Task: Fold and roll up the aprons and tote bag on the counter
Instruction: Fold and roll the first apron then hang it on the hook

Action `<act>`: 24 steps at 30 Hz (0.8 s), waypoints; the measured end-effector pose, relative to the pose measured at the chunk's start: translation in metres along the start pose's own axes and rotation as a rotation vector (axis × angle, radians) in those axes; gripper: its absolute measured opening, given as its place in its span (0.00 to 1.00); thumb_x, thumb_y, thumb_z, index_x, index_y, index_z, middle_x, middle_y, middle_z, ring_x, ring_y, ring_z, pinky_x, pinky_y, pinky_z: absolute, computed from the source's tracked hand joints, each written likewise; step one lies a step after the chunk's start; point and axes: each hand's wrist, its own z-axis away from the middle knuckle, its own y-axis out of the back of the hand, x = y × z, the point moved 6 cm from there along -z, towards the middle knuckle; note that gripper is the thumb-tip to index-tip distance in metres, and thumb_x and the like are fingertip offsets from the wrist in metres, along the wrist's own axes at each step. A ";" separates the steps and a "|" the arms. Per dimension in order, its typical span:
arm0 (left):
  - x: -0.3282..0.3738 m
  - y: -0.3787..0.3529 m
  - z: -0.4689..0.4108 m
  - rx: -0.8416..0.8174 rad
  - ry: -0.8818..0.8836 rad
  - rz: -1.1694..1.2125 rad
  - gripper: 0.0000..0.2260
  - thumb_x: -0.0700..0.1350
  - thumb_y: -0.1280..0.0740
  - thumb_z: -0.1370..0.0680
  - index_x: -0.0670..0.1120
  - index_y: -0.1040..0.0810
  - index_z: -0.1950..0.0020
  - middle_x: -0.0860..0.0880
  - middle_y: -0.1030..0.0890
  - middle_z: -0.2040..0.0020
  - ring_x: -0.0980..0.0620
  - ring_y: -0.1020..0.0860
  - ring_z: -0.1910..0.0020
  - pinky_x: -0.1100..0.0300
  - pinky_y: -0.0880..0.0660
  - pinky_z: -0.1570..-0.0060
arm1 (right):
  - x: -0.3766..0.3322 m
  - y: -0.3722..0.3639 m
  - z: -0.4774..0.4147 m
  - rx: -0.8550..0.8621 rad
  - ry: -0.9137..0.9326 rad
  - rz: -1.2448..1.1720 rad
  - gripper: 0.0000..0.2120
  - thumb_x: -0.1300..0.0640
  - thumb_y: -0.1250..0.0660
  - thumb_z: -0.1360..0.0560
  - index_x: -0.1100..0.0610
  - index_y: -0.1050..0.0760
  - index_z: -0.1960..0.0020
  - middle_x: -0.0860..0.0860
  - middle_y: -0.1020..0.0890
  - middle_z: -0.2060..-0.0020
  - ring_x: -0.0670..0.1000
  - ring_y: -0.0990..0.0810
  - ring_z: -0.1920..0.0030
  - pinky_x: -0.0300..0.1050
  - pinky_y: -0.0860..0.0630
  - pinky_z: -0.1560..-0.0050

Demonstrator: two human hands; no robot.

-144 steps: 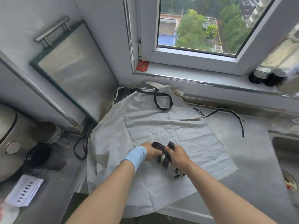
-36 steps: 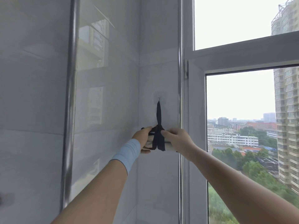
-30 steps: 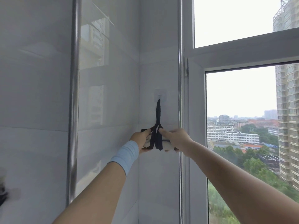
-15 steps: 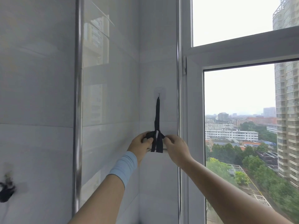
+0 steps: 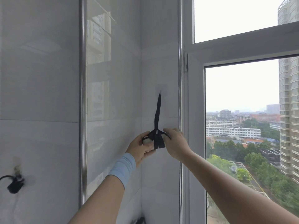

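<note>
Pipe [image 5: 82, 110] left, window frame [image 5: 196, 126] right of hooked apron roll [image 5: 148, 141].

Glossy white tiled walls [image 5: 40, 78] and a steel pipe [image 5: 82, 94] flank a daylit white-framed window [image 5: 242, 94].

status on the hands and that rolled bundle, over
Hands: left hand grips rolled bundle, right hand holds its other end. Its black strap runs straight up to wall hook. Nothing blocking.

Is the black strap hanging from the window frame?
No, the strap runs up to a small hook on the tiled wall, left of the window frame, while the left hand and right hand hold the roll.
</note>
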 end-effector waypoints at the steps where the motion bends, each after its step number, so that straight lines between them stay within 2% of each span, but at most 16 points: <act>1: 0.002 -0.001 -0.001 0.012 -0.014 -0.022 0.21 0.29 0.32 0.26 0.47 0.24 0.37 0.45 0.20 0.40 0.46 0.20 0.42 0.50 0.20 0.46 | -0.006 0.002 -0.001 0.009 -0.027 0.064 0.22 0.44 0.43 0.22 0.49 0.28 0.31 0.49 0.25 0.37 0.54 0.32 0.33 0.52 0.34 0.34; 3: 0.007 0.000 -0.002 0.057 -0.058 -0.085 0.22 0.28 0.32 0.28 0.46 0.23 0.38 0.45 0.20 0.41 0.46 0.20 0.42 0.51 0.20 0.47 | -0.017 0.007 -0.003 0.042 -0.109 0.176 0.29 0.28 0.46 0.30 0.45 0.23 0.41 0.46 0.21 0.45 0.53 0.29 0.39 0.55 0.33 0.39; 4: 0.009 -0.001 -0.002 0.064 -0.067 -0.113 0.22 0.27 0.32 0.29 0.46 0.23 0.39 0.44 0.20 0.41 0.46 0.19 0.43 0.52 0.20 0.47 | -0.021 0.008 -0.007 0.054 -0.132 0.200 0.30 0.25 0.46 0.34 0.45 0.22 0.50 0.46 0.20 0.51 0.53 0.28 0.43 0.53 0.31 0.45; 5: 0.010 -0.002 -0.003 0.059 -0.065 -0.127 0.22 0.27 0.32 0.29 0.46 0.22 0.39 0.44 0.19 0.42 0.47 0.19 0.44 0.52 0.20 0.46 | -0.023 0.006 -0.011 0.049 -0.139 0.201 0.28 0.25 0.44 0.34 0.47 0.23 0.57 0.46 0.19 0.56 0.53 0.25 0.47 0.50 0.29 0.51; 7: 0.010 0.000 -0.003 0.046 -0.043 -0.091 0.20 0.27 0.33 0.28 0.45 0.22 0.41 0.42 0.19 0.43 0.46 0.19 0.44 0.52 0.21 0.45 | -0.025 0.000 -0.017 0.004 -0.111 0.174 0.19 0.32 0.40 0.30 0.47 0.25 0.61 0.46 0.20 0.62 0.53 0.22 0.54 0.46 0.24 0.58; 9: 0.007 0.006 -0.003 0.052 -0.012 -0.022 0.18 0.27 0.34 0.27 0.44 0.22 0.41 0.41 0.19 0.42 0.44 0.20 0.42 0.51 0.21 0.44 | -0.025 -0.004 -0.019 -0.017 -0.053 0.184 0.13 0.39 0.40 0.26 0.46 0.23 0.57 0.45 0.20 0.63 0.52 0.21 0.57 0.49 0.21 0.56; 12: 0.006 0.006 -0.009 0.067 0.028 -0.042 0.16 0.28 0.35 0.25 0.44 0.24 0.43 0.43 0.20 0.44 0.46 0.20 0.45 0.54 0.21 0.47 | -0.021 -0.006 -0.018 0.024 -0.011 0.195 0.14 0.40 0.41 0.25 0.44 0.20 0.51 0.45 0.18 0.59 0.52 0.20 0.54 0.50 0.22 0.51; 14: 0.012 0.003 -0.014 0.130 0.033 -0.277 0.10 0.34 0.35 0.23 0.46 0.24 0.44 0.45 0.21 0.47 0.49 0.22 0.52 0.60 0.23 0.56 | -0.016 -0.003 -0.019 0.057 0.009 0.225 0.16 0.38 0.43 0.25 0.42 0.20 0.50 0.44 0.18 0.58 0.52 0.22 0.51 0.49 0.27 0.47; 16: 0.026 0.000 -0.021 0.209 -0.069 -0.588 0.06 0.45 0.35 0.21 0.46 0.21 0.47 0.48 0.19 0.52 0.51 0.22 0.56 0.64 0.27 0.62 | -0.009 0.004 -0.018 0.088 0.044 0.235 0.16 0.40 0.44 0.22 0.43 0.19 0.49 0.45 0.18 0.56 0.52 0.24 0.49 0.48 0.33 0.47; 18: 0.037 0.000 -0.026 0.244 -0.201 -0.771 0.07 0.47 0.33 0.22 0.47 0.19 0.48 0.52 0.19 0.54 0.53 0.22 0.56 0.65 0.27 0.60 | -0.001 0.009 -0.017 0.121 0.104 0.204 0.15 0.47 0.45 0.20 0.45 0.19 0.47 0.47 0.19 0.50 0.53 0.27 0.44 0.49 0.34 0.46; 20: 0.035 0.000 -0.032 0.200 -0.243 -0.875 0.07 0.45 0.34 0.22 0.50 0.20 0.45 0.52 0.19 0.52 0.51 0.21 0.53 0.61 0.24 0.53 | 0.003 0.007 -0.011 0.128 0.178 0.245 0.16 0.48 0.45 0.19 0.46 0.21 0.39 0.47 0.22 0.44 0.53 0.30 0.40 0.49 0.34 0.41; 22: 0.029 0.000 -0.036 0.188 -0.311 -1.070 0.11 0.43 0.39 0.20 0.50 0.20 0.41 0.50 0.20 0.45 0.50 0.22 0.48 0.60 0.25 0.47 | 0.005 0.000 -0.004 0.141 0.267 0.401 0.18 0.47 0.47 0.18 0.48 0.25 0.35 0.47 0.24 0.42 0.53 0.31 0.40 0.50 0.34 0.40; 24: 0.022 -0.003 -0.035 0.214 -0.444 -1.260 0.14 0.42 0.43 0.18 0.46 0.22 0.36 0.48 0.23 0.38 0.49 0.25 0.42 0.64 0.32 0.43 | 0.003 -0.008 0.004 0.168 0.372 0.568 0.17 0.49 0.47 0.18 0.50 0.27 0.35 0.48 0.24 0.43 0.55 0.30 0.42 0.50 0.34 0.40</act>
